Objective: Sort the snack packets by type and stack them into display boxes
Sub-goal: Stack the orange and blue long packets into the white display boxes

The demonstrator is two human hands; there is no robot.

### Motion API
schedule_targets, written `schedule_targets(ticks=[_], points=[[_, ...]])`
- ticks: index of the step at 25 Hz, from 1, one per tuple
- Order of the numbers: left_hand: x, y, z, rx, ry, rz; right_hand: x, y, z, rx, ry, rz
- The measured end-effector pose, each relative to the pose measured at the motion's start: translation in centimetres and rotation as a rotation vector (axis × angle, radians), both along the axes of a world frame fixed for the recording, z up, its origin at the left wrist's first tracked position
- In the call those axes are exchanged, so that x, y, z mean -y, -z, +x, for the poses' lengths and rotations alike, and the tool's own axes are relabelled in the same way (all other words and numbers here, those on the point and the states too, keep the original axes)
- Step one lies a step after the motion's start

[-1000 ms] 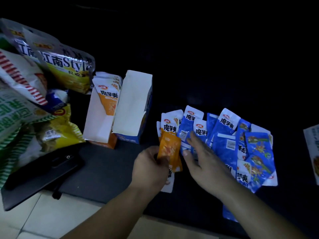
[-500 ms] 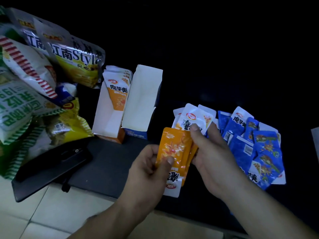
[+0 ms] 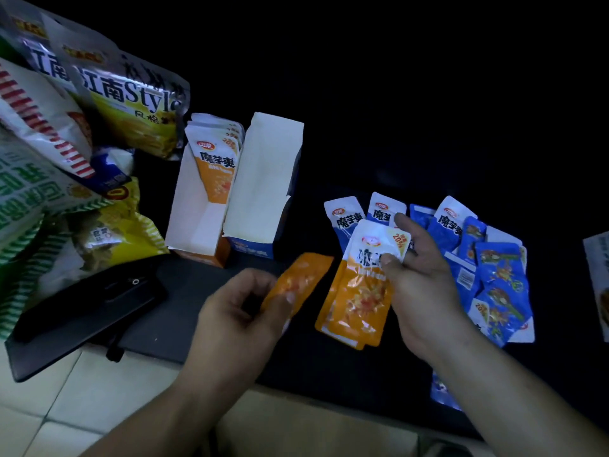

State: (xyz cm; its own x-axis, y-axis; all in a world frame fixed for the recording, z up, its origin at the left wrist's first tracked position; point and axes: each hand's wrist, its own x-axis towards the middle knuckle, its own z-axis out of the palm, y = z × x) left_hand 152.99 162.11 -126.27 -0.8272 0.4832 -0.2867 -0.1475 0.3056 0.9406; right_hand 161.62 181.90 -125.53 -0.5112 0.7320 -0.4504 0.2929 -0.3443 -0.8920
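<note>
My left hand (image 3: 237, 311) pinches one orange snack packet (image 3: 301, 278) by its lower end, tilted up to the right. My right hand (image 3: 421, 278) grips a small stack of orange packets (image 3: 359, 298) by their white tops. Behind and right of that hand, several blue packets (image 3: 494, 278) lie spread on the dark table. Two display boxes stand at centre left: the orange box (image 3: 194, 222) holds upright orange packets (image 3: 217, 166), and the blue box (image 3: 260, 206) beside it shows only its white inside.
Large snack bags (image 3: 99, 103) pile up at the left. A dark phone (image 3: 89, 301) lies on a black mat (image 3: 184, 324) near the table's front edge. A printed sheet (image 3: 599, 285) shows at the far right. Pale floor tiles lie below.
The hands have drawn apart. My right hand lifted the orange stack out to the right, and my left hand keeps a single orange packet, swung left.
</note>
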Motion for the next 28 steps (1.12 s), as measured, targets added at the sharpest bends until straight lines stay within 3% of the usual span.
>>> schedule_targets(ticks=[5,7,12,15,19,23,25,28], points=[[0.7,-0.9,-1.3,0.014,0.025,-0.070,-0.2,1.2,1.0,0.065,-0.079,0.018],[0.5,-1.2,-1.9,0.116,0.040,-0.041,-0.1,1.6,0.5,0.079,-0.136,0.049],[0.2,-0.7,-2.0,0.228,0.175,-0.105,0.1,1.3,0.0,0.125,-0.324,0.244],[-0.2,-1.0,-1.6,0.254,0.143,-0.059,0.7,-1.0,1.6,0.144,-0.389,0.358],[-1.1,-1.4,-0.3,0.351,0.042,0.118,2.7,-3.4,3.8,0.138,-0.444,0.137],[-1.8,-1.2,1.6,0.520,0.002,0.193,2.9,-1.2,4.2,0.182,-0.379,0.057],[-1.9,-0.6,1.6,0.486,0.003,0.129,1.8,-0.7,4.1,0.167,-0.329,-0.028],[-1.1,0.2,0.7,0.141,0.032,-0.074,-1.3,-1.5,4.5,0.239,-0.575,0.207]])
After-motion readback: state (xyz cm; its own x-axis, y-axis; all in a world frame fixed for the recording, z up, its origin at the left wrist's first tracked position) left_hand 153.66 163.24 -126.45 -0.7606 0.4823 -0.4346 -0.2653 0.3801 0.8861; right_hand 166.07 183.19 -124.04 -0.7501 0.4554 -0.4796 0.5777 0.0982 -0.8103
